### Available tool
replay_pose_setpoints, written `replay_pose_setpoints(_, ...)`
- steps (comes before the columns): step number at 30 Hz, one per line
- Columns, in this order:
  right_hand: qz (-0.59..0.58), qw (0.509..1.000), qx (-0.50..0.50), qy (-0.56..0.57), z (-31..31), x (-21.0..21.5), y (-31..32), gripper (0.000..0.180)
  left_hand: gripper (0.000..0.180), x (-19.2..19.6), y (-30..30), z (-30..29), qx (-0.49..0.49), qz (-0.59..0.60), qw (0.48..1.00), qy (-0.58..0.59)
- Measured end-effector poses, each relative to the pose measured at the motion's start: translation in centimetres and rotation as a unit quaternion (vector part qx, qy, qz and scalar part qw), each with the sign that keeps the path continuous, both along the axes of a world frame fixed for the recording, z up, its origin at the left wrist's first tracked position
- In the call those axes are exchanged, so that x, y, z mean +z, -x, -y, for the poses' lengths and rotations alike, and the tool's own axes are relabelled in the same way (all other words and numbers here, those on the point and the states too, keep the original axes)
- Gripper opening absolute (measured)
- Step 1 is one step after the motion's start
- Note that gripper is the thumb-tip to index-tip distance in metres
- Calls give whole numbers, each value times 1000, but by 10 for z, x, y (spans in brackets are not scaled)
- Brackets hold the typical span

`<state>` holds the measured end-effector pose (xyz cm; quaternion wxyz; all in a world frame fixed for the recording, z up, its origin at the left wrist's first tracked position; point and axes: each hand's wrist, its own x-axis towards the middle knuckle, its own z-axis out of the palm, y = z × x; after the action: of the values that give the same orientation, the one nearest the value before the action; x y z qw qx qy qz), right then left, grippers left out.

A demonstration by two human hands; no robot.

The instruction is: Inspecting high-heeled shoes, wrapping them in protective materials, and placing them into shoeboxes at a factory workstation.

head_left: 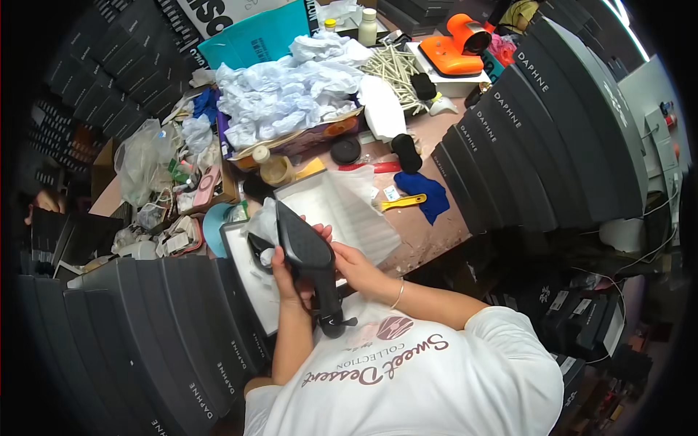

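A black shoe (309, 251) is held over an open shoebox (251, 291), its dark sole turned up and its heel end toward my body. My left hand (286, 280) wraps round the shoe from the left, the thumb along its side. My right hand (356, 269) is closed on the shoe's right side, with part of its fingers hidden behind the sole. Crumpled white tissue (266, 221) shows by the toe end; next to it is another dark shoe part, and I cannot tell whether it belongs to a second shoe. White wrapping paper (356, 203) spreads out of the box.
Stacked dark shoeboxes stand left (156, 320) and right (531, 138). Behind lies a carton heaped with crumpled tissue (291, 94). A yellow-handled brush (403, 202), blue cloth (429, 196), black sponge (406, 152) and glue jar (276, 171) lie on the table. An orange device (456, 47) stands far right.
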<state>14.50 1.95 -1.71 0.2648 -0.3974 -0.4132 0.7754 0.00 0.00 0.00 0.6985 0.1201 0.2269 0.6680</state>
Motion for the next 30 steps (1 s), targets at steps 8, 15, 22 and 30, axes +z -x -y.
replay_pose_setpoints(8,438,722,-197,-499,-189,-66,-182,57,71,3,-40,-3,-103,-18,990,90)
replay_pose_setpoints(15,395,753,-262,-456,-218,-127,-182,49,82,5,-34,-12,-158,-72,977,127)
replay_pose_setpoints(22,326,761,-44,-559,-216,-72,-99,45,62,-12,5,-55,-59,-44,990,122)
replay_pose_setpoints(30,474,634,139,-594,-290,-145,-50,35,64,-14,-2,-47,15,-66,990,124)
